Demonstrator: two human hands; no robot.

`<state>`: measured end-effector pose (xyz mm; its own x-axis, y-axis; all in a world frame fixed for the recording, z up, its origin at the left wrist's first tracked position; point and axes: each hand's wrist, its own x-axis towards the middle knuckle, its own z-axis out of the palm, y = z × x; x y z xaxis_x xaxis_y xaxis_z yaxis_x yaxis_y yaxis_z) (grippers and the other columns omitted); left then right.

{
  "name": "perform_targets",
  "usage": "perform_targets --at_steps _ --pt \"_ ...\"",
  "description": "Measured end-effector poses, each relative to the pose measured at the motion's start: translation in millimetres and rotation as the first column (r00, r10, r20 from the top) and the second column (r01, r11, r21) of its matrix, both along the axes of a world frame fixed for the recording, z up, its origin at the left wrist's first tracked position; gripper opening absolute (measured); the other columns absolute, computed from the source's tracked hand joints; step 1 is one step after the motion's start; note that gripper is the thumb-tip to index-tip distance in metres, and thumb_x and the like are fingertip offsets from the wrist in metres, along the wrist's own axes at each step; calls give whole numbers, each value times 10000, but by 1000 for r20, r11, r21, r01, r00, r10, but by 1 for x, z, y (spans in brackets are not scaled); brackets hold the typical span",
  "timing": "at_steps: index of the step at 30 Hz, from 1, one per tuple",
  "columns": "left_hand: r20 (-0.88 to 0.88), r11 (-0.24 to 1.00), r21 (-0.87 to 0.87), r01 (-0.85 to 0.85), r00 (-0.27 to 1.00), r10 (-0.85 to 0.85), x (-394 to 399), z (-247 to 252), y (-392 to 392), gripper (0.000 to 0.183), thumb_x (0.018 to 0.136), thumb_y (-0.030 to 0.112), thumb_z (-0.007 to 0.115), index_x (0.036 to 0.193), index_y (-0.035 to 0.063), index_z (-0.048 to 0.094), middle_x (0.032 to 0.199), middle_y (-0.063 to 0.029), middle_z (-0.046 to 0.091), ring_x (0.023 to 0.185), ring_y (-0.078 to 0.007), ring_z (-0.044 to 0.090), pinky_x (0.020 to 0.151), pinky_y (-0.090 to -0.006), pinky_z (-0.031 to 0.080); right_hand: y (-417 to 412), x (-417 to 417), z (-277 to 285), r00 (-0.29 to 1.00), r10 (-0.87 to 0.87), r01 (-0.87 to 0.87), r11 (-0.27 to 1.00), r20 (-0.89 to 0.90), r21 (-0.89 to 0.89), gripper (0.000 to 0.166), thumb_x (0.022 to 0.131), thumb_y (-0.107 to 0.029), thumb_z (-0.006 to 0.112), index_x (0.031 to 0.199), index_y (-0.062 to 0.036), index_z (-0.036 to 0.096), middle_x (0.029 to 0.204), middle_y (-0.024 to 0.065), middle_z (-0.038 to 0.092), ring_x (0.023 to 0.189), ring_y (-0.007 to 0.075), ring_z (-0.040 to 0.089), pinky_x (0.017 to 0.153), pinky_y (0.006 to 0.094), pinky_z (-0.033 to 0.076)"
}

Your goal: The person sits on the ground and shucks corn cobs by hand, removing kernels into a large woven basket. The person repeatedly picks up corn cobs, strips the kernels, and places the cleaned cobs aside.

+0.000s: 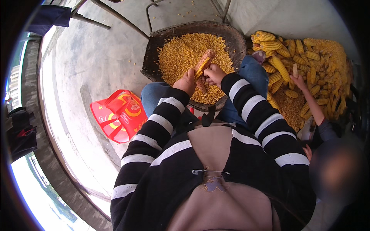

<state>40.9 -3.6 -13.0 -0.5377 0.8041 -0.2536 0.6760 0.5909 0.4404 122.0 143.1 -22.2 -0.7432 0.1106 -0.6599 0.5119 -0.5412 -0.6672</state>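
Observation:
My left hand grips a partly shelled ear of corn, tilted up and to the right. Yellow kernels remain along one side, while its far end is bare and reddish. My right hand is curled against the ear from the right. A bare reddish corncob juts out below the right hand's fingers, which appear closed on it; its other end is hidden. Beneath both hands, a woven basket between my knees holds a heap of loose corn kernels.
Unshelled ears of corn are piled at the right along the wall, beside loose kernels. Another person's hand holds a cob over the pile. A red bag stands left of my knee. Metal legs rise behind the basket.

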Motion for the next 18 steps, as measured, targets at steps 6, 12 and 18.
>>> perform_targets --at_steps 6,12,18 --pt "-11 1000 16 -12 1000 12 3 -5 0 369 718 136 539 1042 61 379 876 -180 557 741 -353 578 592 -420 468 1 -2 5 996 85 -86 995 -26 -40 115 759 -104 484 867 -70 467 647 25 453 447 65 358 369 199 257" --pt "86 999 39 -35 996 32 2 -10 1 326 723 120 535 995 64 363 912 -196 545 752 -372 572 578 -446 459 -3 1 -1 1000 28 -27 999 -6 16 192 771 -69 487 961 -79 456 681 33 480 461 63 369 380 186 257" --pt "102 976 215 -45 995 23 5 3 1 513 699 126 580 1140 29 336 890 -218 564 777 -377 573 625 -424 466 0 1 6 990 92 -100 992 -108 -72 237 749 -134 537 959 -55 461 685 67 531 463 83 425 396 197 332"
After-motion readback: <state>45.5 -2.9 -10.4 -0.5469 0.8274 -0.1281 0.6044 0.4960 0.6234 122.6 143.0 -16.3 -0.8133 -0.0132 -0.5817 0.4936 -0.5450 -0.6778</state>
